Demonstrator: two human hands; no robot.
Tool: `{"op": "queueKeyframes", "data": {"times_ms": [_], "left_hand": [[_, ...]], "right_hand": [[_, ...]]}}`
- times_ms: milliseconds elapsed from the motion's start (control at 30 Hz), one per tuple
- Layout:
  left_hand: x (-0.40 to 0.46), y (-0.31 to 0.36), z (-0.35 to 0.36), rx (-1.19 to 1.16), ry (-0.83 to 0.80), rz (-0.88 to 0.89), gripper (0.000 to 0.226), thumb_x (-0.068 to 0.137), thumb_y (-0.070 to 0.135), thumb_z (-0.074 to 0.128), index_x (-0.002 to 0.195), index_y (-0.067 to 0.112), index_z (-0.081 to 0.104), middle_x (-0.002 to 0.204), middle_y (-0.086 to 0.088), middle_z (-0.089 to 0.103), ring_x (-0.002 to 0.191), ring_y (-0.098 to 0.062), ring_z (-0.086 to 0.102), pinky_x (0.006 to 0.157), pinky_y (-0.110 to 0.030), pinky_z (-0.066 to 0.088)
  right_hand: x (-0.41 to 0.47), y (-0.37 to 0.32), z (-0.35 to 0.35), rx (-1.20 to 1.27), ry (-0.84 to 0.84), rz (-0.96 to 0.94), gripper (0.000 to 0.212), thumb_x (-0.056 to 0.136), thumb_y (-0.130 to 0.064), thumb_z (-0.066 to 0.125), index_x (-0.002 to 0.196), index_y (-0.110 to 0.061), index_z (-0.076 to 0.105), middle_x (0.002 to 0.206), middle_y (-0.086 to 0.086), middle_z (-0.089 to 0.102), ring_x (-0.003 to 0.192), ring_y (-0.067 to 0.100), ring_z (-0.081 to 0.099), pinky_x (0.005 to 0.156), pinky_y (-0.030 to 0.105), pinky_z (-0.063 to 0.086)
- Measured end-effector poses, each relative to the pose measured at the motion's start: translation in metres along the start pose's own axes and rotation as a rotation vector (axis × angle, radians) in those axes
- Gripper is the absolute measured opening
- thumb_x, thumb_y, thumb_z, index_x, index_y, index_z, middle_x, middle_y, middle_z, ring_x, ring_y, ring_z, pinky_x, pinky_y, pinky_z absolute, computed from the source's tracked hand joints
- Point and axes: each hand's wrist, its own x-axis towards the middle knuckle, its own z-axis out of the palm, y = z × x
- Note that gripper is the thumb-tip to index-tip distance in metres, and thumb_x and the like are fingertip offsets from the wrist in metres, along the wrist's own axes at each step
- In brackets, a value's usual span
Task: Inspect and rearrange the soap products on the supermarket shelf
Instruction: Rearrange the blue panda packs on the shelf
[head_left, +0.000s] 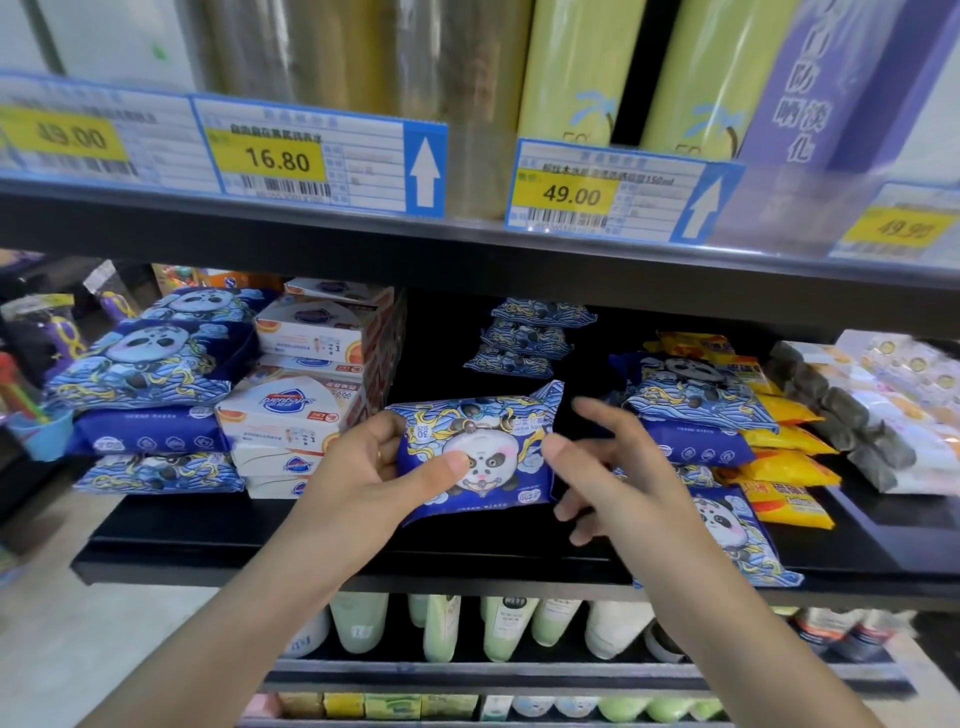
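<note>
My left hand (374, 467) grips a blue panda-print pack (488, 441) by its left end, thumb on the front, holding it above the black middle shelf (260, 540). My right hand (602, 467) hovers just right of the pack with fingers spread and relaxed, holding nothing. White soap boxes (306, 395) are stacked at the left. More panda packs lie in a left stack (145, 374), a small rear stack (524, 338) and a right stack (696, 400). Another panda pack (732, 530) leans at the shelf front under my right wrist.
Yellow packs (784, 467) and clear-wrapped dark items (841, 415) fill the shelf's right side. The upper shelf edge carries price tags (311, 156) below tall bottles (576, 67). Pale green and white bottles (441, 623) stand on the shelf beneath.
</note>
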Motion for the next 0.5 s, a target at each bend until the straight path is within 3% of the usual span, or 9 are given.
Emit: {"op": "queueKeyframes", "data": {"times_ms": [67, 167, 300, 400, 500], "left_hand": [[-0.002, 0.0, -0.001, -0.012, -0.011, 0.024, 0.048, 0.074, 0.027, 0.078, 0.12, 0.02, 0.064, 0.107, 0.006, 0.079, 0.099, -0.013, 0.076, 0.081, -0.02, 0.059], [-0.004, -0.001, -0.001, -0.003, -0.02, 0.075, 0.05, 0.073, 0.026, 0.077, 0.12, 0.021, 0.063, 0.109, 0.01, 0.078, 0.101, -0.009, 0.074, 0.082, -0.018, 0.058], [-0.007, -0.002, 0.0, 0.009, -0.035, 0.138, 0.05, 0.074, 0.021, 0.077, 0.122, 0.019, 0.063, 0.112, 0.01, 0.077, 0.106, -0.007, 0.072, 0.084, -0.014, 0.055], [-0.009, -0.002, -0.001, 0.056, -0.031, 0.185, 0.049, 0.075, 0.024, 0.078, 0.121, 0.022, 0.063, 0.115, 0.013, 0.076, 0.108, -0.004, 0.07, 0.092, -0.015, 0.053], [-0.011, -0.002, -0.002, 0.107, -0.044, 0.239, 0.047, 0.078, 0.021, 0.079, 0.121, 0.022, 0.063, 0.117, 0.011, 0.075, 0.111, -0.006, 0.069, 0.097, -0.018, 0.052]], "right_hand": [[0.003, -0.005, -0.002, 0.154, -0.017, 0.164, 0.038, 0.083, -0.048, 0.072, 0.116, -0.031, 0.067, 0.088, 0.006, 0.063, 0.059, 0.025, 0.06, 0.05, 0.036, 0.048], [0.004, -0.01, -0.005, 0.184, -0.087, 0.327, 0.056, 0.073, -0.068, 0.067, 0.11, -0.027, 0.071, 0.075, 0.009, 0.058, 0.054, 0.027, 0.057, 0.049, 0.032, 0.045], [0.008, -0.011, -0.008, 0.181, -0.161, 0.476, 0.069, 0.081, -0.08, 0.05, 0.114, -0.023, 0.069, 0.068, 0.008, 0.058, 0.057, 0.029, 0.062, 0.051, 0.03, 0.048], [0.01, -0.012, -0.009, 0.128, -0.242, 0.556, 0.075, 0.083, -0.087, 0.036, 0.119, -0.026, 0.063, 0.07, 0.009, 0.063, 0.06, 0.03, 0.065, 0.052, 0.029, 0.046], [0.009, -0.014, -0.008, 0.1, -0.325, 0.58, 0.085, 0.083, -0.09, 0.029, 0.125, -0.026, 0.065, 0.087, 0.011, 0.073, 0.063, 0.029, 0.066, 0.051, 0.027, 0.045]]}}
